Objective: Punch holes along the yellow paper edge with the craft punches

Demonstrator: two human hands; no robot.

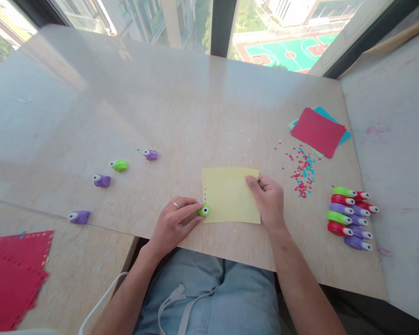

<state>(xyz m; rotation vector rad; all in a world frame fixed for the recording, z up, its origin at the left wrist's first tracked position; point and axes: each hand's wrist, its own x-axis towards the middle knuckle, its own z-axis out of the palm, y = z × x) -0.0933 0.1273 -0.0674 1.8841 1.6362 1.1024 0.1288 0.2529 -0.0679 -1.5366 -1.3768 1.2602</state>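
left hand [172,223] was pinched around a small green plastic paper punch [204,211], which sat right at the lower left corner of a pale yellow square sheet of paper [230,194] lying flat on the beige marble tabletop [181,107]. right hand [267,199] had the sheet's right edge clamped between thumb and fingers, a row of little holes already running down the sheet's left edge. further out: a bunch of green, red and purple punches in a row [351,216] off to the right, red and blue confetti bits [302,172] near them, a stack of red and blue paper [318,131] behind, three purple and one green loose punches [103,180] on the left, and a punched red sheet [14,274] at the lower left.
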